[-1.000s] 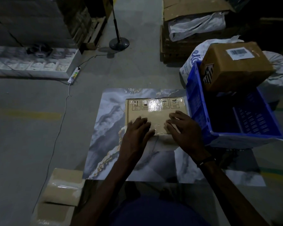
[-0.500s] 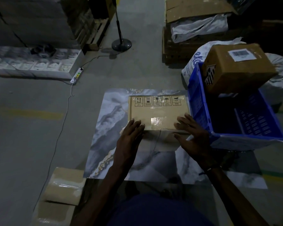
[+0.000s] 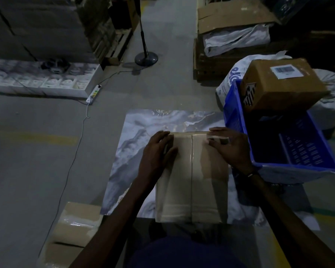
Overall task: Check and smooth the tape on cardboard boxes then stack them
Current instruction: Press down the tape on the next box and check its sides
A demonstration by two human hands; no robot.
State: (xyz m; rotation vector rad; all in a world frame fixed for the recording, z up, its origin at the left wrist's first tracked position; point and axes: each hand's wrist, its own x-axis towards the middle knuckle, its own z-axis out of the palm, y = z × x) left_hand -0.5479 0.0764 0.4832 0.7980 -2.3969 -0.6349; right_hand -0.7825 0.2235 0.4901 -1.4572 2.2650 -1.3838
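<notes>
Both hands, left hand and right hand, grip the cardboard box at its far corners; the tape seam likely wants smoothing next.

head-worn view, looking down, close over marble-patterned table

A blue crate sits at the marble-patterned tabletop's right edge. On the floor beyond: a fan stand and a power strip.
</notes>
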